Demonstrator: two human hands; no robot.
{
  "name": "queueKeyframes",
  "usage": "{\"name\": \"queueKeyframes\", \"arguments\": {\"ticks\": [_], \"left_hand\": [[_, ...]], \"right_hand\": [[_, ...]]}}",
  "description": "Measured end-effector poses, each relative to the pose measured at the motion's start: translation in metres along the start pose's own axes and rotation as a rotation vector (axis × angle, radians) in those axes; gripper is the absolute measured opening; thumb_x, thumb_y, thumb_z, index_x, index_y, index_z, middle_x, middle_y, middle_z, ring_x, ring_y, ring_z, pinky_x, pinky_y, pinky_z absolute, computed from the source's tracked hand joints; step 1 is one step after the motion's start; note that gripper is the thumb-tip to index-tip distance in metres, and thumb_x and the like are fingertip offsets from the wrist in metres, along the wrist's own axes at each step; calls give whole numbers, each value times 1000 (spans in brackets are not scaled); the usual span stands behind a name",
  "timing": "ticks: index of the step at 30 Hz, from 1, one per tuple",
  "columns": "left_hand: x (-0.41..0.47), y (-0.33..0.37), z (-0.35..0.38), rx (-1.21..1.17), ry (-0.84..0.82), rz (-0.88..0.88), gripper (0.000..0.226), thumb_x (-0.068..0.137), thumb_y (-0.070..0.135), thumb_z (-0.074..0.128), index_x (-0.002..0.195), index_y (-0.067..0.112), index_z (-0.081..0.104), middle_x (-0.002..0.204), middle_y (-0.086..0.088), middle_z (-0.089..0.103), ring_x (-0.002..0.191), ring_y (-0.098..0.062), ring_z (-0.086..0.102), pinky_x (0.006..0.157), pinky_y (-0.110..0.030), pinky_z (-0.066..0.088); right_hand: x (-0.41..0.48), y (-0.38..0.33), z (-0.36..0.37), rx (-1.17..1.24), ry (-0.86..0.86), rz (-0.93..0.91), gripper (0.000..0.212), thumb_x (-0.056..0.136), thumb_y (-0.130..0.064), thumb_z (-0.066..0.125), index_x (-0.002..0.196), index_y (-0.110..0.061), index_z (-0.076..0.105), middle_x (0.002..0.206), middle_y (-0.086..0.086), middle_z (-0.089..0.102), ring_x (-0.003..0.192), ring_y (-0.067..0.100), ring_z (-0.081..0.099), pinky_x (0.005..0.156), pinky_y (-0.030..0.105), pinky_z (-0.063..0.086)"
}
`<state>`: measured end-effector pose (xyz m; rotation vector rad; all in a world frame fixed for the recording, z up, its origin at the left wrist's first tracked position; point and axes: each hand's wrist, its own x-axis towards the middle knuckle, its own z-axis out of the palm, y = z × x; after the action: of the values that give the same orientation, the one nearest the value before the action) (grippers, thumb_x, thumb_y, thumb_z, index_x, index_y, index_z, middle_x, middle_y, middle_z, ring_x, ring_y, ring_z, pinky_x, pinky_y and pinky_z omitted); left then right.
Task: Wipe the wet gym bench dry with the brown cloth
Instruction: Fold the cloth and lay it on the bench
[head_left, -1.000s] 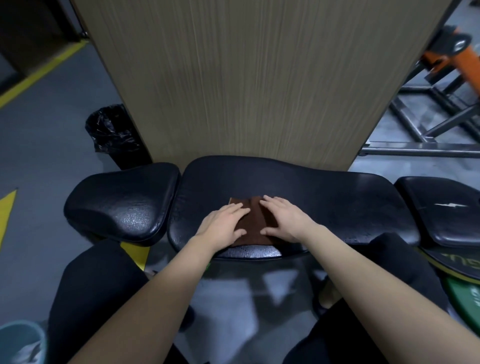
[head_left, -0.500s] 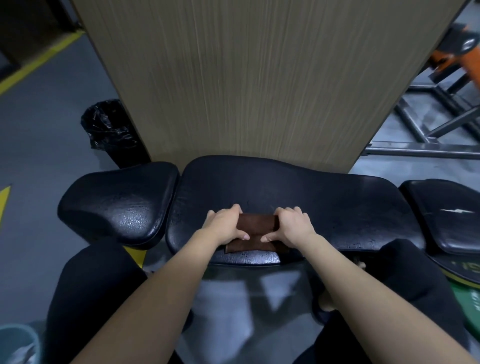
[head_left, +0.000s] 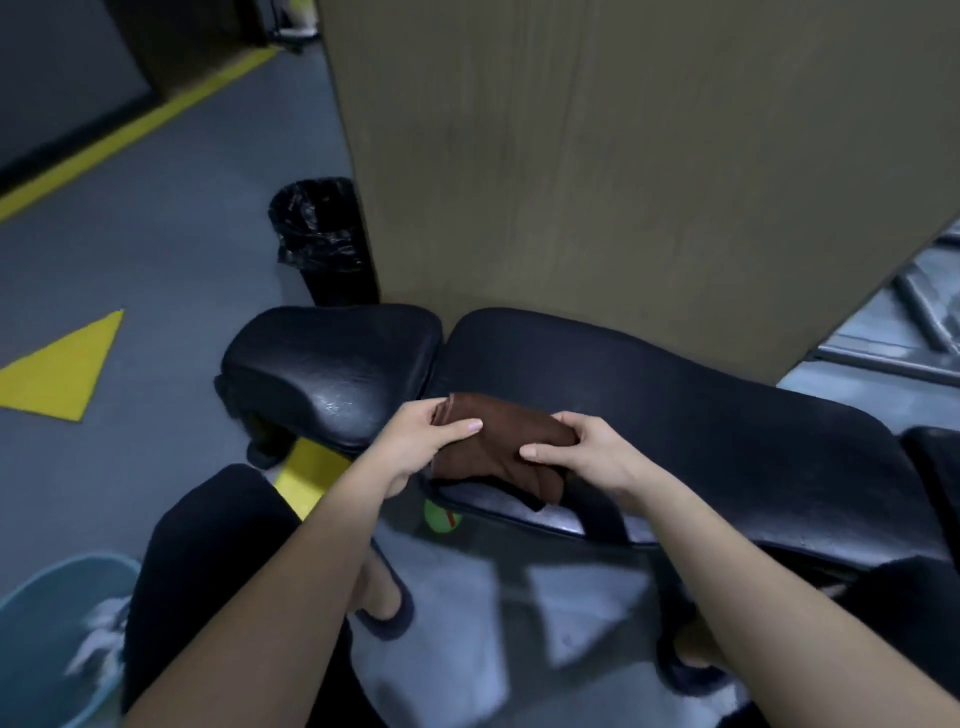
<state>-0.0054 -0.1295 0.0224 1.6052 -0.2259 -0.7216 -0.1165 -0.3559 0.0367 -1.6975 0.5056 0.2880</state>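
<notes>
No lettering, label, brand or number can be read anywhere. The only markings are a plain yellow triangle (head_left: 60, 366) and a yellow stripe (head_left: 130, 136) painted on the grey floor (head_left: 156, 249).

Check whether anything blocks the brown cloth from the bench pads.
Nothing visible does. The left hand and right hand both grip the brown cloth at the near edge of the long back pad. The glistening seat pad lies uncovered just to its left.
</notes>
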Motion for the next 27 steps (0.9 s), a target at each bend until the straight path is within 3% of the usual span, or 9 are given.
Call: {"name": "queueKeyframes", "arguments": {"ticks": [3, 7, 10, 14, 16, 18, 22, 24, 27], "left_hand": [[-15, 1, -51, -34, 129, -32, 28, 88, 7, 77, 116, 2, 73, 110, -16, 77, 105, -30, 73, 93, -39, 59], [-34, 8, -111, -46, 309, -35, 19, 90, 2, 74, 109, -1, 73, 96, -9, 79, 81, -14, 76, 71, -26, 62], [-33, 19, -158, -43, 454, -15, 10, 88, 3, 77, 98, 3, 75, 84, -4, 77, 67, -7, 74, 60, -20, 58], [-16, 24, -193, -173, 662, -47, 11, 88, 6, 78, 82, 11, 70, 69, 1, 72, 52, -4, 69, 46, -19, 53], [-5, 9, -198, -261, 746, -112, 15, 88, 9, 78, 82, 11, 65, 80, -7, 72, 61, -12, 72, 55, -29, 61], [5, -14, -204, -322, 800, -196, 18, 90, 14, 78, 85, 11, 61, 98, -16, 74, 81, -27, 74, 74, -46, 64], [22, -43, -218, 86, 874, -266, 17, 89, 26, 71, 89, 12, 61, 101, -20, 72, 92, -40, 70, 82, -52, 61], [21, -41, -216, 405, 879, -292, 31, 92, 34, 66, 110, 9, 61, 110, -18, 70, 104, -40, 66, 90, -48, 55], [19, -37, -207, 912, 913, -388, 68, 95, 48, 59, 148, 13, 36, 134, -17, 55, 124, -38, 52, 100, -52, 41]], "right_hand": [[28, -22, 47, 26, -102, 5, 47, 76, -28, 92, 114, -12, 71, 110, 16, 77, 101, 29, 75, 92, 44, 58], [64, -61, 109, 8, -156, -10, 43, 75, -23, 92, 111, -9, 72, 107, 15, 78, 91, 23, 76, 79, 37, 61], [100, -95, 156, 8, -151, -59, 54, 65, -30, 97, 112, -16, 72, 107, 8, 78, 96, 22, 76, 88, 39, 63], [145, -148, 203, 3, -3, -202, 64, 73, -20, 93, 129, -19, 61, 106, -4, 68, 91, 8, 67, 70, 16, 57], [166, -167, 218, -46, 43, -253, 74, 81, -24, 87, 144, -19, 49, 116, -1, 62, 102, 15, 64, 86, 26, 57], [183, -171, 229, -183, 46, -266, 86, 86, -34, 81, 156, -22, 33, 144, 7, 52, 128, 25, 56, 108, 39, 49], [186, -134, 231, -547, -32, -226, 89, 94, -37, 71, 162, -17, 17, 162, 16, 29, 147, 35, 36, 120, 42, 34], [182, -106, 219, -797, -40, -316, 85, 97, -38, 65, 163, -15, 16, 165, 15, 26, 151, 35, 28, 124, 42, 27], [184, -77, 196, -998, -27, -446, 78, 100, -47, 57, 162, -13, 22, 169, 10, 23, 156, 28, 19, 128, 39, 15]]}}
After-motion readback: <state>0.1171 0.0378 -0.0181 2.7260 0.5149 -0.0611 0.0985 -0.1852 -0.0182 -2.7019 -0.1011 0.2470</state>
